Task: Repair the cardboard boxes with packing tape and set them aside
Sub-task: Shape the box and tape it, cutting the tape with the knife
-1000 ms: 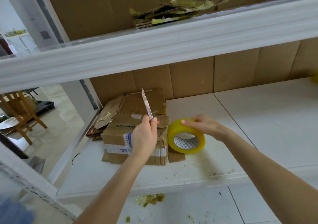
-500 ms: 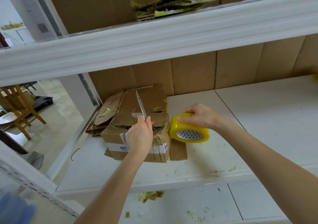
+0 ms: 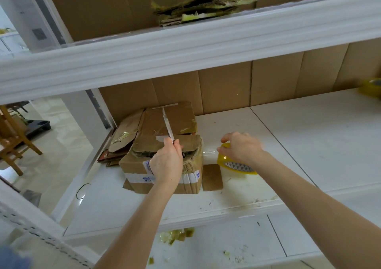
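left hand (image 3: 166, 163) grips knife (image 3: 168, 127) over box (image 3: 136, 165) | right hand (image 3: 240, 148) holds tape roll (image 3: 237, 166) (strip (image 3: 209, 152) seemingly stretched to box)

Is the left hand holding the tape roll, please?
No, the left hand grips a knife, while the right hand holds the tape roll.

Yellow tape roll (image 3: 237, 165), triangle-patterned core; brown box (image 3: 165, 145); white shelf (image 3: 309, 145).
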